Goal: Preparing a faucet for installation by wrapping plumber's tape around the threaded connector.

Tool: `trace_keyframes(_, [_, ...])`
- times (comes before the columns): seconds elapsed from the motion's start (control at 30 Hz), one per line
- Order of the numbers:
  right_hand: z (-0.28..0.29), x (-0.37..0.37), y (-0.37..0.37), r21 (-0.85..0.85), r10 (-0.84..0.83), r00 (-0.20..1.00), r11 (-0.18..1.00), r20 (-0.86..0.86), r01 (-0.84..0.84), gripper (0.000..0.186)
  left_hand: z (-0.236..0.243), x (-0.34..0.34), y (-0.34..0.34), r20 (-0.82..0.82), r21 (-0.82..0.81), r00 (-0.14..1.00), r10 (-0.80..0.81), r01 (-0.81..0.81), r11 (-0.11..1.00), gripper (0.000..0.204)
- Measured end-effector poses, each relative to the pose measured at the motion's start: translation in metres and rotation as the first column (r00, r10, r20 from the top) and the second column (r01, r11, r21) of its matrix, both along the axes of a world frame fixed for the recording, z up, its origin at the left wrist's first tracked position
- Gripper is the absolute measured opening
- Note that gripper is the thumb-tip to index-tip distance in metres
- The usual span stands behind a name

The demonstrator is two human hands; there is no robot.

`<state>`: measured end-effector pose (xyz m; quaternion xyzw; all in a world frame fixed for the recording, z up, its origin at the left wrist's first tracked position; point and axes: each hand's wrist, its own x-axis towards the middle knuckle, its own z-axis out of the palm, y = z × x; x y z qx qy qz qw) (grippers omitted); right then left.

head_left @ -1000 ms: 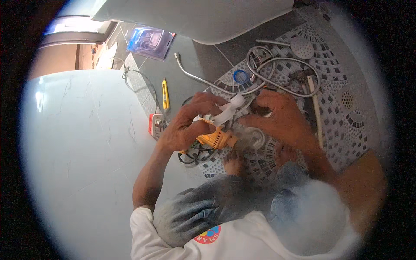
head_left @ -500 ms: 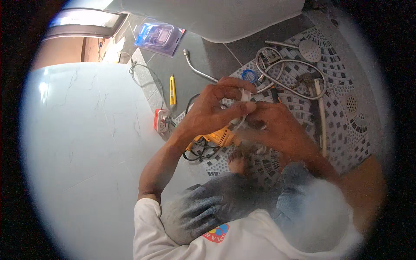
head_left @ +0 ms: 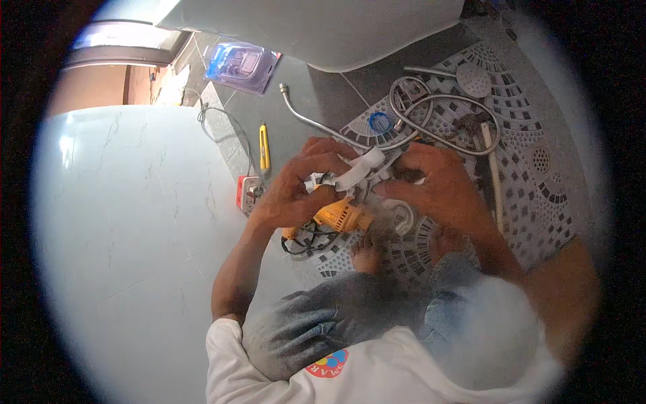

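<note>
White piece (head_left: 361,170) pinched in my left fingers (head_left: 328,162), jutting rightward; my right fingers (head_left: 422,159) bent just beside, hold unclear.

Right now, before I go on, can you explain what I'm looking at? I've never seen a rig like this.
No machine here: a person works bare-handed. The view comes from a fisheye camera on their head, looking down, hence the round dark border. The left hand holds a white piece; the right hand is close beside it, its grip unclear. On the floor lie a yellow cutter, a clear and blue package and a metal hose. A yellow power tool shows beneath the hands.
</note>
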<state>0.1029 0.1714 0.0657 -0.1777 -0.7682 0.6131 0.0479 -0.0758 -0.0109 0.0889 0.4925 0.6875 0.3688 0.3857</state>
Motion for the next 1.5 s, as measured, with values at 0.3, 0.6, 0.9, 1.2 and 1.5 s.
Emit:
trace_keyframes(0.3, [-0.002, 0.002, -0.002, 0.204, 0.060, 0.996, 0.978, -0.066, -0.045, 0.033, -0.001, -0.006, 0.012, 0.234, -0.088, 0.970, 0.067, -0.047, 0.995, 0.037])
trace_keyframes(0.6, [-0.016, -0.001, -0.018, 0.157, 0.239, 0.961, 0.964, -0.139, -0.217, 0.030, 0.000, 0.015, 0.038, 0.182, -0.064, 0.961, 0.206, -0.198, 0.978, 0.029])
trace_keyframes(0.9, [-0.010, 0.000, -0.001, 0.123, 0.131, 0.991, 0.984, -0.021, -0.127, 0.031, 0.027, 0.019, 0.029, 0.068, 0.192, 0.994, -0.085, 0.070, 0.979, 0.019])
trace_keyframes(1.2, [-0.007, 0.003, -0.005, 0.405, -0.019, 0.999, 0.913, -0.047, 0.037, 0.025, 0.043, 0.029, 0.009, -0.128, 0.057, 0.992, 0.021, -0.013, 0.998, 0.023])
trace_keyframes(1.5, [-0.029, 0.002, -0.008, 0.490, -0.142, 0.901, 0.799, -0.411, 0.350, 0.032, 0.048, 0.070, 0.021, -0.535, 0.122, 0.842, -0.068, 0.157, 0.980, 0.060])
